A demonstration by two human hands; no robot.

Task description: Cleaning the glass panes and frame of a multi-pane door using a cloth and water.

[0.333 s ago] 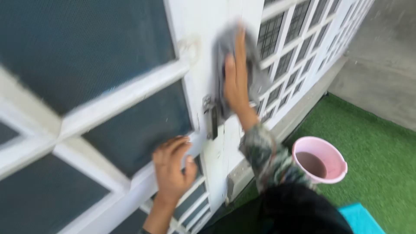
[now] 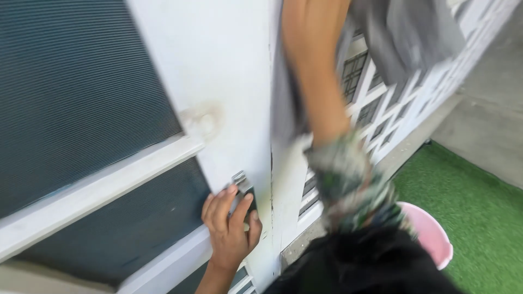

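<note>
My left hand (image 2: pixel 231 228) grips the white door (image 2: pixel 218 65) at its edge, fingers laid over a small metal latch (image 2: pixel 239 178). My right forearm (image 2: pixel 316 71), in a patterned sleeve, reaches steeply up along the door's edge. The right hand itself is cut off by the top of the view. A grey cloth (image 2: pixel 414 38) hangs blurred at the top, just right of that arm. I cannot see how the cloth is held.
Dark mesh panels (image 2: pixel 81 98) fill the door's left side. A white window grille (image 2: pixel 381 103) runs off to the right. A pink bucket (image 2: pixel 430 234) stands on green turf (image 2: pixel 479 201) below my arm, with grey concrete (image 2: pixel 490 125) beyond.
My right hand has swept upward out of the view with the grey cloth. The left hand has shifted right onto the latch. The camera has come closer to the door.
</note>
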